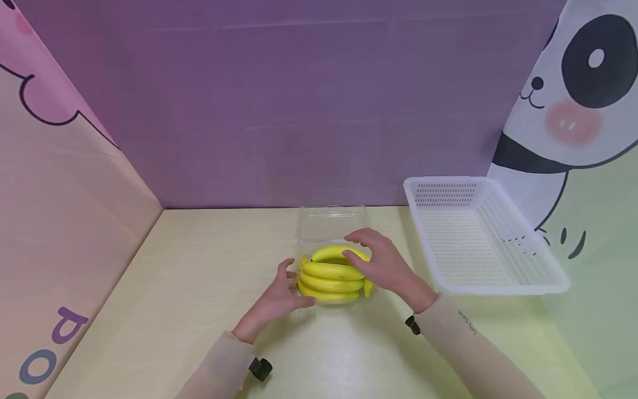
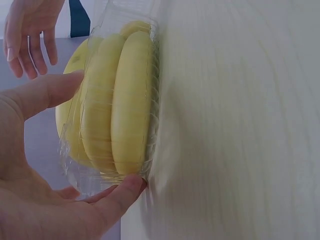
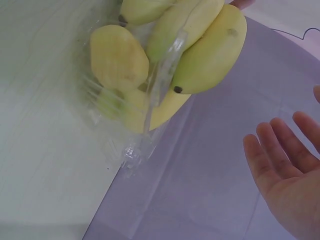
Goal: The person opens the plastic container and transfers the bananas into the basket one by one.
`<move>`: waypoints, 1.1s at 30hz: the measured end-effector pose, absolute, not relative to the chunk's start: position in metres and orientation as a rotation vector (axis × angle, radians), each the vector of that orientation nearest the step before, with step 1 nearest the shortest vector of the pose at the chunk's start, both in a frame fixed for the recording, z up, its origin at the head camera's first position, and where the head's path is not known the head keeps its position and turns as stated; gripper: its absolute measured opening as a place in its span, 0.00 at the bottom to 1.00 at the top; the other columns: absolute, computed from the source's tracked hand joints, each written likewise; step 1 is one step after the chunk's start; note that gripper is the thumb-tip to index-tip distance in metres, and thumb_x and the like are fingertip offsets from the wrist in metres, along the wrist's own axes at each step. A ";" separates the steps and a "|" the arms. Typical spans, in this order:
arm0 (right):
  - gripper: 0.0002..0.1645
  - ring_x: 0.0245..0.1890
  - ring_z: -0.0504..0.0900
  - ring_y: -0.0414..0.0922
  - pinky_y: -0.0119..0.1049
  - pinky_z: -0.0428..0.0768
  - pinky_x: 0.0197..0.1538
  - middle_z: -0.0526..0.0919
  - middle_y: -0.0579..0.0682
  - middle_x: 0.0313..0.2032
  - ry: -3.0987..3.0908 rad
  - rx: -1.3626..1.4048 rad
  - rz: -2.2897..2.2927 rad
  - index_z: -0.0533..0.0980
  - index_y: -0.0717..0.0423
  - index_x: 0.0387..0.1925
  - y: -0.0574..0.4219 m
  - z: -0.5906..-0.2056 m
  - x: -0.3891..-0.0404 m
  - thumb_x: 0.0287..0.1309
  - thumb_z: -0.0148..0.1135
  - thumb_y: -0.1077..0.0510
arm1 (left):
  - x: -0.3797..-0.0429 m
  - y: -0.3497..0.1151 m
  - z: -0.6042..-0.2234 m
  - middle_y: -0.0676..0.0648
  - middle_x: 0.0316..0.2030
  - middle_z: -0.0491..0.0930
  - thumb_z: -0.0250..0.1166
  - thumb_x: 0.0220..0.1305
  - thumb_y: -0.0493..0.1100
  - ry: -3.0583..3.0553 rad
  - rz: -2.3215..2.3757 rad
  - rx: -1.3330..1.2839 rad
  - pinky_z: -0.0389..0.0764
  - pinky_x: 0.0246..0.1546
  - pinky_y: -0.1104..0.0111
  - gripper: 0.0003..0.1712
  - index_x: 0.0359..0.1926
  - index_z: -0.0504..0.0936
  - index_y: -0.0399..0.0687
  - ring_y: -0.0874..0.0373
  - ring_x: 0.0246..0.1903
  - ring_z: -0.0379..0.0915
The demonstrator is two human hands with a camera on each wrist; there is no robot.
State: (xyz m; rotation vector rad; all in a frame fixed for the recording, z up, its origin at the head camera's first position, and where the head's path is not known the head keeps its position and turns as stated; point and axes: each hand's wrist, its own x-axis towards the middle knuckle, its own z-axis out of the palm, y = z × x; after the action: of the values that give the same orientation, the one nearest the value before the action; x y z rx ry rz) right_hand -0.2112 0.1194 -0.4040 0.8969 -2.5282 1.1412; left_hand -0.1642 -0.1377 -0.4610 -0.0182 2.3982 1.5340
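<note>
Several yellow bananas lie in a clear plastic container on the table. Its transparent lid is folded back toward the purple backdrop. My left hand holds the container at its near left corner, thumb along the front rim and fingers around the left end. My right hand hovers over the right end of the bananas, its fingers loosely bent and spread. In the right wrist view, a gap shows between that hand and the fruit, with nothing in its fingers.
A white perforated basket stands on the right side of the table. Behind the table hangs a purple backdrop, and printed cartoon panels rise at the left and right.
</note>
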 end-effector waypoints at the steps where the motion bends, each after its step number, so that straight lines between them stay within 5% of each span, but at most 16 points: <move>1: 0.18 0.47 0.81 0.50 0.50 0.80 0.52 0.85 0.51 0.51 -2.534 0.899 1.140 0.82 0.58 0.52 0.119 -0.404 -0.210 0.63 0.69 0.56 | -0.164 -0.138 -0.461 0.33 0.68 0.63 0.80 0.53 0.44 2.397 1.537 -0.018 0.74 0.56 0.46 0.65 0.79 0.43 0.47 0.38 0.62 0.69; 18: 0.22 0.56 0.79 0.52 0.51 0.76 0.60 0.83 0.51 0.52 -2.707 0.966 0.966 0.81 0.59 0.53 0.107 -0.412 -0.204 0.64 0.66 0.50 | -0.165 -0.139 -0.465 0.34 0.66 0.65 0.80 0.52 0.45 2.407 1.538 -0.034 0.75 0.56 0.47 0.65 0.79 0.44 0.48 0.40 0.61 0.70; 33: 0.26 0.57 0.78 0.53 0.53 0.80 0.53 0.81 0.54 0.56 -2.800 1.022 0.763 0.80 0.57 0.57 0.099 -0.432 -0.202 0.61 0.69 0.49 | -0.164 -0.138 -0.463 0.34 0.64 0.67 0.80 0.52 0.46 2.418 1.528 -0.006 0.76 0.53 0.48 0.65 0.79 0.44 0.47 0.40 0.60 0.71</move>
State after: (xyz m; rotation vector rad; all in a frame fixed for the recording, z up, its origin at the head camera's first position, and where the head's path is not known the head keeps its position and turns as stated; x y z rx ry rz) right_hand -0.2019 0.0987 -0.4321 1.0218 -2.8003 0.7629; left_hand -0.1636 -0.1381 -0.4632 -0.0064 2.4178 1.5281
